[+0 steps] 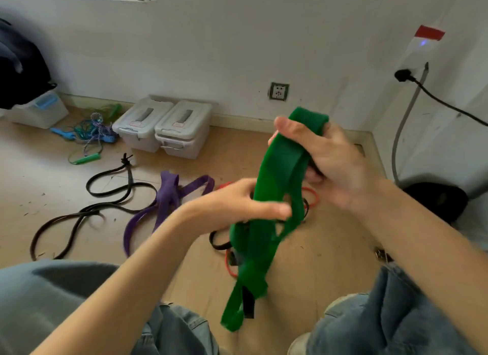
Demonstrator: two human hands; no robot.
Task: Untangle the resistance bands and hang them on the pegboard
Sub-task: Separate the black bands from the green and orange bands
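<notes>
**Green band in hand, the rest still on the floor**

Nearest the camera are the person's knees in blue denim (pixel 396 323), with both bare forearms reaching out over them.

Going from the left: a black band (pixel 79 220) sprawls in loose loops on the wooden floor (pixel 26 175), with a purple band (pixel 169 196) just beside it, the two apparently overlapping near their middles. Behind them, against the wall, lie a heap of skipping ropes (pixel 92 132) and two lidded plastic boxes (pixel 163 127).

The left hand (pixel 237 204) holds the green band (pixel 274 185) partway down, thumb across the front; motion blur hides how the fingers lie behind it. The right hand (pixel 324 159) grips the band's folded top, thumb pressing on the front and fingers curled round the back. The green band hangs between the hands and down in front of the knees, doubled and twisted on itself. A short black strip shows at its lower end. Under it on the floor lie a red band (pixel 311 196) and another black one.

In my judgement the task is early: the green band is lifted but not yet freed, the others wait untouched, and no pegboard is in view.
</notes>
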